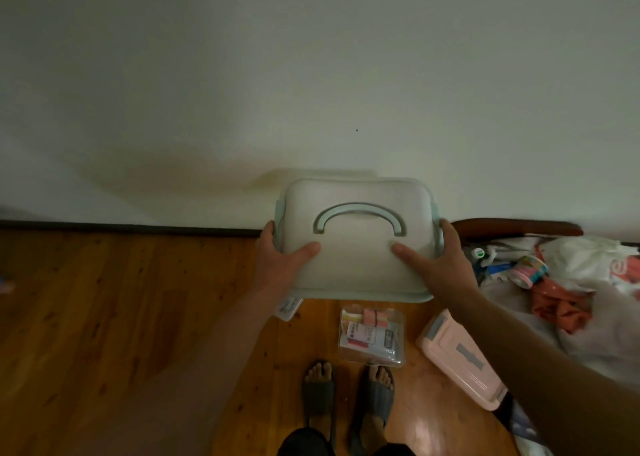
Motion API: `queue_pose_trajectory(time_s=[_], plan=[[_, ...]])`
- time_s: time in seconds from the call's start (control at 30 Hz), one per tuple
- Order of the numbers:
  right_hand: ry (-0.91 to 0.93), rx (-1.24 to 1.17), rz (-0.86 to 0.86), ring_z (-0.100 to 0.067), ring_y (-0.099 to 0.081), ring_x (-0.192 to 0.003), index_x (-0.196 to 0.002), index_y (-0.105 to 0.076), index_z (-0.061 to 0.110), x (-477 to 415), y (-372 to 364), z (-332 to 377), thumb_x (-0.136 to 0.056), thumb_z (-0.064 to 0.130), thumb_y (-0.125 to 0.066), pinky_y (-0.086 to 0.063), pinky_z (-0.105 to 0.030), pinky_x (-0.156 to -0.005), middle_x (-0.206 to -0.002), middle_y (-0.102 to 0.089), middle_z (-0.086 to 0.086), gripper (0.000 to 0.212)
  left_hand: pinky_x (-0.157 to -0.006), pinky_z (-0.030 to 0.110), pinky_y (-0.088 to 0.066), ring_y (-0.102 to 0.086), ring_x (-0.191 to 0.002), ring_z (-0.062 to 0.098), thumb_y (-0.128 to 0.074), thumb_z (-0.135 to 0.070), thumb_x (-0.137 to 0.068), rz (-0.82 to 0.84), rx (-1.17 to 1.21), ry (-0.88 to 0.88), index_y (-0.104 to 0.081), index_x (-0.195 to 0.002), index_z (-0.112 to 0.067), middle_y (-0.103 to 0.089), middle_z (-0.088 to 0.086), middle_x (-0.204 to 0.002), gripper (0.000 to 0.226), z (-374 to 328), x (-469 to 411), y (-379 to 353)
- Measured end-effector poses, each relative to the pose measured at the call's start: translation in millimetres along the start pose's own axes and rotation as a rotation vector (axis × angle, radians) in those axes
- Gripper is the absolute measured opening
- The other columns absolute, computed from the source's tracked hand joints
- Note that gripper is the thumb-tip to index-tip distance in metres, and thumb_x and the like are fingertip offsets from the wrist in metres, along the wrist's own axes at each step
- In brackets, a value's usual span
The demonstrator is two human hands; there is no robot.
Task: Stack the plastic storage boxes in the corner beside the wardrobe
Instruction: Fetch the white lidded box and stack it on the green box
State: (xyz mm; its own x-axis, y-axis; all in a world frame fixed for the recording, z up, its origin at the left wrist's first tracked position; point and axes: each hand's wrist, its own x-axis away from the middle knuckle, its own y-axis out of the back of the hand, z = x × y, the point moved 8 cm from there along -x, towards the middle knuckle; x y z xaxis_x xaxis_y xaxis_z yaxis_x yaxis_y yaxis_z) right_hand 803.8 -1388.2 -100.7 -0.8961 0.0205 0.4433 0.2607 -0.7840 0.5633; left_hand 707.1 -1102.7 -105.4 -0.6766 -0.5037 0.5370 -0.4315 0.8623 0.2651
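Both hands hold the pale box (356, 247) off the floor (121, 299), in the middle of the view and near the wall (311, 74). The left hand (280, 258) grips its left end and the right hand (440, 261) its right end. Each thumb lies flat on the lid and the fingers wrap round the side out of sight. The handle (358, 218) lies folded down, unused. No wardrobe or corner shows, so the box probably has to be carried some way to its place. The main risk, as I judge it, is underfoot: a clear box (372, 337) of small packets sits on the floor just beyond the slippers (318, 396). A pink box (460, 358) lies tilted at the right beside the bed (588, 317), and another small piece peeps out under the held box at the left. The held box hides part of the floor ahead, so a step forward could kick or crush one of these. The grip rests partly on the lid and the end latches (280, 213). If a latch is not snapped shut, the lid could lift and the tub drop. I cannot tell whether they are fastened, nor how heavy the box is.
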Motion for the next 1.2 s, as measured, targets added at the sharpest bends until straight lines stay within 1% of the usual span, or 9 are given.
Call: queue_pose_trajectory(time_s=[0.1,0.23,0.37,0.5,0.73,0.83,0.93,1.1,1.2], plan=[[0.027,0.022,0.018,-0.028,-0.048,-0.121,-0.148,-0.018,0.033,14,1,20,-0.056,0.072,-0.071,-0.047,-0.043,-0.088,-0.14,-0.044,-0.006,0.113,-0.105,0.048,-0.041,-0.039,-0.132,0.026,-0.082,-0.035,-0.072,-0.022,0.01,0.02,-0.02,-0.153,-0.022,-0.032,0.005,-0.152,0.103,-9,14,17],[0.053,0.023,0.041,-0.029,-0.048,-0.121,-0.148,-0.018,0.032,29,7,45,-0.05,0.076,-0.069,-0.049,-0.046,-0.091,-0.14,-0.044,-0.007,0.118,-0.103,0.053,-0.043,-0.042,-0.13,0.027,-0.083,-0.037,-0.07,-0.05,0.028,0.007,-0.022,-0.152,-0.022,-0.035,0.005,-0.15,0.104,-28,34,35],[0.113,0.039,0.074,-0.029,-0.05,-0.118,-0.147,-0.018,0.034,42,16,72,-0.054,0.074,-0.07,-0.05,-0.044,-0.086,-0.14,-0.045,-0.007,0.114,-0.105,0.052,-0.041,-0.039,-0.132,0.026,-0.083,-0.038,-0.07,-0.103,0.049,0.004,-0.02,-0.153,-0.023,-0.033,0.005,-0.151,0.105,-46,58,53],[0.188,0.077,0.1,-0.03,-0.05,-0.117,-0.147,-0.019,0.033,54,32,101,-0.058,0.072,-0.071,-0.046,-0.037,-0.081,-0.14,-0.044,-0.008,0.111,-0.103,0.048,-0.042,-0.038,-0.133,0.026,-0.082,-0.037,-0.071,-0.15,0.1,0.007,-0.02,-0.152,-0.024,-0.031,0.004,-0.151,0.103,-59,87,64],[0.328,0.139,0.179,-0.028,-0.052,-0.116,-0.146,-0.02,0.031,86,38,147,-0.061,0.072,-0.07,-0.048,-0.048,-0.092,-0.137,-0.048,-0.005,0.107,-0.099,0.047,-0.042,-0.038,-0.133,0.027,-0.081,-0.041,-0.07,-0.261,0.162,0.033,-0.019,-0.153,-0.027,-0.03,0.002,-0.152,0.104,-66,140,95],[0.389,0.144,0.235,-0.027,-0.053,-0.114,-0.146,-0.021,0.03,100,33,167,-0.059,0.073,-0.069,-0.049,-0.046,-0.09,-0.136,-0.049,-0.005,0.109,-0.102,0.048,-0.042,-0.04,-0.132,0.028,-0.082,-0.042,-0.069,-0.306,0.204,0.026,-0.019,-0.153,-0.027,-0.033,0.003,-0.151,0.106,-65,161,112],[0.437,0.155,0.287,-0.028,-0.052,-0.114,-0.146,-0.022,0.03,117,25,186,-0.059,0.071,-0.07,-0.049,-0.049,-0.091,-0.135,-0.049,-0.006,0.107,-0.103,0.049,-0.042,-0.04,-0.132,0.029,-0.082,-0.039,-0.069,-0.366,0.229,0.017,-0.019,-0.153,-0.025,-0.033,0.004,-0.152,0.106,-67,184,132],[0.557,0.177,0.388,-0.028,-0.051,-0.114,-0.144,-0.024,0.03,154,0,223,-0.061,0.07,-0.071,-0.048,-0.049,-0.091,-0.132,-0.049,-0.004,0.104,-0.103,0.046,-0.04,-0.038,-0.134,0.029,-0.081,-0.035,-0.072,-0.527,0.316,-0.001,-0.022,-0.152,-0.022,-0.032,0.005,-0.153,0.1,-57,230,172],[0.62,0.202,0.443,-0.029,-0.051,-0.114,-0.145,-0.023,0.028,177,-18,238,-0.064,0.068,-0.071,-0.047,-0.046,-0.091,-0.133,-0.05,-0.005,0.103,-0.108,0.048,-0.037,-0.036,-0.136,0.03,-0.081,-0.037,-0.073,-0.612,0.346,0.002,-0.023,-0.153,-0.022,-0.031,0.005,-0.155,0.1,-45,260,194]])
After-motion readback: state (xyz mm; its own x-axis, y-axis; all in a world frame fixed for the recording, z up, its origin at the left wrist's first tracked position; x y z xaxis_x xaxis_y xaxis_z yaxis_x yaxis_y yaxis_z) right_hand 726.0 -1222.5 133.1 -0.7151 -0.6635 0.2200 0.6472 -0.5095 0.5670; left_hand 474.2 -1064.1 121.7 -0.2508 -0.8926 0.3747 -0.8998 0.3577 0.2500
